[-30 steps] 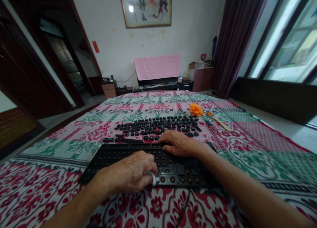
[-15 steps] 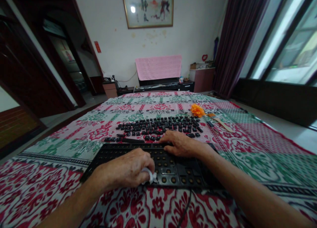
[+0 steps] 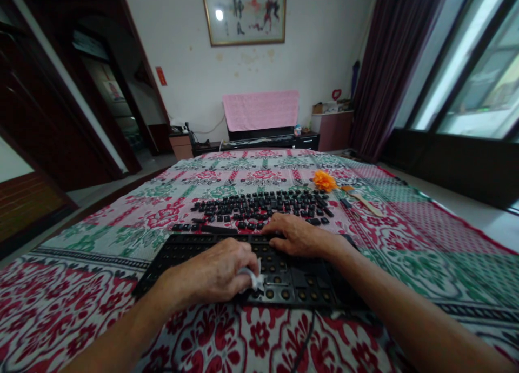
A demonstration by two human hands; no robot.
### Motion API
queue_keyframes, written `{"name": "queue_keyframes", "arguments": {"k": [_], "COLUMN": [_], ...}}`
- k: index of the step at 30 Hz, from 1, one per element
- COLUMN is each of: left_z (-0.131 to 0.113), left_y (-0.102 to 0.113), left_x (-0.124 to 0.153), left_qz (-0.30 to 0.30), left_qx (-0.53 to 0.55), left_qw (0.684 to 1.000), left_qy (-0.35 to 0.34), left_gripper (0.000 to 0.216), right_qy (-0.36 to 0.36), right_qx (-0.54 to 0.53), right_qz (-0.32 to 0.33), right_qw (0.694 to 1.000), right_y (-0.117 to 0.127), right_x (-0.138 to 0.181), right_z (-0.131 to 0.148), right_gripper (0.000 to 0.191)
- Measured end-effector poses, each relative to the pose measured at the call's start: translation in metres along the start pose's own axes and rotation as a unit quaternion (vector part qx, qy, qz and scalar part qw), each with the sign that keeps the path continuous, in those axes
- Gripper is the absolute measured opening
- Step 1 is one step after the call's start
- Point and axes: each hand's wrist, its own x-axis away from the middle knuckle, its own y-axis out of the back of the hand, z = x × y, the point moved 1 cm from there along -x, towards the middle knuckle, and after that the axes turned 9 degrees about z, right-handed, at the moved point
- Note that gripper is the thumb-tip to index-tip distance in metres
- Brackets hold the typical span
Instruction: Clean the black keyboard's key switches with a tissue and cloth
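A black keyboard [image 3: 300,297] with its keycaps off lies across the patterned cloth, its round key positions exposed. My left hand [image 3: 227,270] is closed round a crumpled white tissue [image 3: 256,280], which touches the keyboard's near middle part. At the far edge, my right hand [image 3: 294,237] grips the keyboard, thumb on top and fingers over the rim; its fingertips are partly hidden. Just beyond the board, many loose black keycaps [image 3: 263,202] are spread in rough rows. A long black spacebar [image 3: 219,229] lies close to the far edge.
An orange flower-like puff [image 3: 325,181] and a brush with a pale wooden handle [image 3: 367,204] lie right of the keycaps. A cable [image 3: 305,341] runs from the keyboard's near side. A patterned cloth [image 3: 162,200] covers the surface.
My left hand has shifted slightly right and away from me with the tissue, over the keyboard. My right hand keeps its place at the far edge.
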Motion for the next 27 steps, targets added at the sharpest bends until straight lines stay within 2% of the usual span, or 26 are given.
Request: {"name": "queue_keyframes", "arguments": {"k": [4, 9, 12, 14, 16, 20, 27], "left_z": [0.003, 0.017, 0.017, 0.014, 0.010, 0.011, 0.030], "left_y": [-0.007, 0.003, 0.008, 0.007, 0.003, -0.002, 0.005], "left_x": [0.000, 0.016, 0.016, 0.011, 0.005, 0.002, 0.017], "left_qz": [0.020, 0.073, 0.039, 0.000, -0.015, -0.001, 0.035], "left_qx": [-0.014, 0.009, 0.007, -0.010, -0.028, -0.041, -0.012], "left_qw": [1.000, 0.996, 0.998, 0.999, 0.999, 0.998, 0.995], "left_qy": [0.002, 0.041, 0.055, 0.052, 0.041, 0.048, 0.088], "left_gripper": [0.022, 0.022, 0.022, 0.023, 0.023, 0.023, 0.025], "right_qy": [0.002, 0.002, 0.001, -0.001, -0.003, -0.006, -0.005], "right_qx": [0.000, 0.000, 0.003, 0.004, 0.003, 0.001, 0.006], "right_qz": [0.002, 0.005, 0.006, 0.005, 0.002, 0.006, 0.006], "right_qw": [1.000, 1.000, 1.000, 1.000, 1.000, 1.000, 1.000], "right_y": [0.001, 0.002, 0.002, 0.002, 0.002, 0.003, 0.002], "right_x": [0.000, 0.001, 0.001, 0.000, 0.000, 0.001, 0.001], "right_z": [0.000, 0.002, 0.002, 0.002, 0.002, 0.003, 0.003], "right_gripper": [0.030, 0.032, 0.032, 0.031, 0.031, 0.031, 0.031]}}
